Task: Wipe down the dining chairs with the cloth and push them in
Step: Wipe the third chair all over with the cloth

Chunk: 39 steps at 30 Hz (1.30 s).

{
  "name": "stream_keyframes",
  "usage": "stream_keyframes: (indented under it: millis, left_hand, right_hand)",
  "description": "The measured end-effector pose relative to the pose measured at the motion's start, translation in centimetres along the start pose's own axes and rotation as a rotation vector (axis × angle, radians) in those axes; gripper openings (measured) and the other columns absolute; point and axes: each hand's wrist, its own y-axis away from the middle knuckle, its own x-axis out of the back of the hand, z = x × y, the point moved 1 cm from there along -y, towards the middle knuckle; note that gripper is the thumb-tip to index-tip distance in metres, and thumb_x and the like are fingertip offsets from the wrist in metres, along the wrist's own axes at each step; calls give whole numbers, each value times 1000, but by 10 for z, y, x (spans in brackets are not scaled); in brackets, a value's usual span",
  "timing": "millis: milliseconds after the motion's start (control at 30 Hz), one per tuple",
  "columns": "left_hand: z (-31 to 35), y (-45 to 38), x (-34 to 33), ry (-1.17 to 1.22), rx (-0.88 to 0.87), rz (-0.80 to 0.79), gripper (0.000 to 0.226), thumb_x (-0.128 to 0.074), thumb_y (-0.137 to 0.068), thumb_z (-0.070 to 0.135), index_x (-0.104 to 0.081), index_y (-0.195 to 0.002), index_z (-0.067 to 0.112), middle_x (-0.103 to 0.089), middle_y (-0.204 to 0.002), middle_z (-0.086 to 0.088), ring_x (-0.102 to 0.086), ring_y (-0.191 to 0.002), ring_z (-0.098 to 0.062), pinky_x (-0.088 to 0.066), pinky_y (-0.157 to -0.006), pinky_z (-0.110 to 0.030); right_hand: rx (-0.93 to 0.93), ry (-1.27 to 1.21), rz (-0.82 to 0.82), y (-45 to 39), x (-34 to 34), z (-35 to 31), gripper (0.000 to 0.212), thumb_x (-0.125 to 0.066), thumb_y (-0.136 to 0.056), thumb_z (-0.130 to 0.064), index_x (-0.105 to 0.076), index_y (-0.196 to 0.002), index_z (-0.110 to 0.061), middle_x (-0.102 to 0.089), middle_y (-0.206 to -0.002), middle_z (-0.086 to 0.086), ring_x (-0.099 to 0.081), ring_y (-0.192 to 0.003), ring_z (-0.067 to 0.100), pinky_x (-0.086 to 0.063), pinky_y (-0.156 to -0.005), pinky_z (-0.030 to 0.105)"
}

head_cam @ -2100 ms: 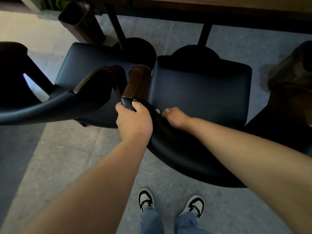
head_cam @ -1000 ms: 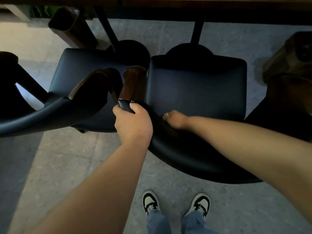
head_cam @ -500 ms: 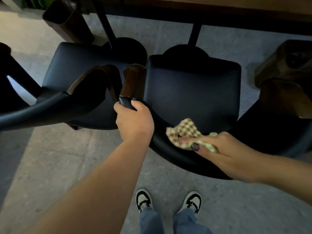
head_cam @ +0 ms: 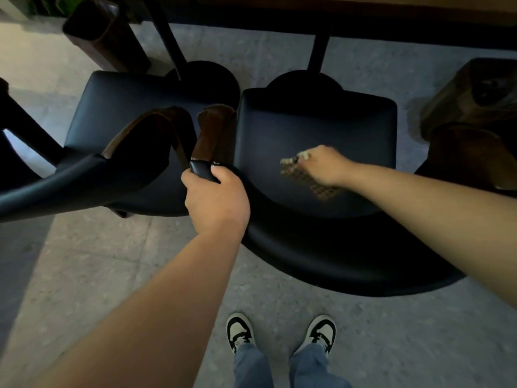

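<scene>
Since the earlier frames, the right hand (head_cam: 321, 163) has carried the checked cloth (head_cam: 310, 179) off the curved backrest (head_cam: 321, 264) and forward onto the seat (head_cam: 316, 130) of the chair in front of the person. It now presses the cloth flat against the dark cushion; the hand is blurred, so I cannot tell whether the fingers are spread over the cloth or curled into it. The left hand (head_cam: 216, 196) has stayed where it was, fingers and thumb wrapped round the near end of the backrest where it meets the wooden post (head_cam: 215, 133). That grip looks meant to steady the chair so it does not slide or twist while the other hand rubs.

Just to the left of the left hand stands a second chair (head_cam: 117, 113) of the same kind, close beside the first. Both seats point toward the bench (head_cam: 363, 7) beyond the hands, their front edges near its black legs, so pushing in is not yet finished. By my reading the wiping of this seat is under way, with the neighbouring chair possibly to follow.
</scene>
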Motion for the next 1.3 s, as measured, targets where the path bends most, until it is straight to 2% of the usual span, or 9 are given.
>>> stream_keyframes:
  millis: [200,400,667,767,933,1033,1100,1167,1300]
  left_hand:
    - [-1,0,0,-1,-8,-7,34,-40,-102,34,-43,-131,17,-42,-80,12,-42,-64,-3,-27,-50,-18]
    - [3,0,1,-18,-6,3,39,-40,-102,34,-42,-135,14,-48,-96,3,-48,-79,-18,-36,-69,-32]
    - [3,2,2,-13,-18,6,37,-40,-102,33,-42,-133,14,-52,-97,2,-47,-71,-13,-36,-63,-28]
    - [3,2,3,-18,-28,14,39,-41,-102,33,-40,-137,15,-54,-112,-2,-53,-88,-19,-38,-74,-31]
    - [3,6,5,-160,-113,-2,79,-51,-97,26,0,-157,13,-1,-164,-7,-26,-145,-29,-29,-114,-40]
    - [-1,17,4,-512,-459,-9,85,-52,-93,29,0,-156,10,14,-163,-14,2,-151,-32,-1,-119,-53]
    - [-6,25,1,-708,-856,-130,69,-45,-93,36,-22,-154,11,-11,-162,-14,-4,-151,-28,4,-118,-51]
    - [-4,30,2,-816,-1056,-325,43,-34,-97,41,-59,-128,24,-62,-125,-5,-49,-131,-27,-32,-111,-44]
    - [13,22,-1,-1094,-1030,-555,35,-33,-98,48,-65,-98,33,-61,-73,10,-60,-73,-17,-43,-64,-32]
  right_hand:
    - [-50,139,-316,14,-62,4,37,-33,-103,-15,-58,-123,4,-53,-133,23,-53,-119,33,-38,-91,28]
    - [45,-39,-176,73,-22,-3,35,-42,-99,-22,-52,-66,-15,-61,-83,7,-54,-78,18,-41,-70,32]
    - [205,-141,61,191,1,-28,36,-35,-96,-44,-59,-78,-25,-63,-76,-6,-59,-73,10,-46,-69,34]
    - [245,-185,39,215,5,-31,28,-39,-99,-43,-66,-97,-35,-59,-83,-33,-56,-85,-10,-39,-71,8]
    - [91,-457,99,194,31,-16,22,-50,-97,-23,-69,-88,-17,-71,-83,-9,-63,-82,3,-46,-75,20]
    - [-18,-299,89,146,46,-1,31,-46,-99,-26,-67,-97,-3,-70,-99,4,-63,-93,22,-45,-79,36]
    - [-49,-169,48,115,49,6,30,-43,-100,-27,-66,-92,-9,-63,-96,1,-57,-91,20,-41,-72,31]
    - [-92,-75,-14,85,45,11,34,-40,-101,-25,-59,-76,-11,-58,-88,4,-53,-87,23,-36,-66,30]
    - [-210,-75,-97,44,10,27,34,-41,-100,-24,-64,-109,0,-62,-117,20,-58,-105,34,-39,-75,28]
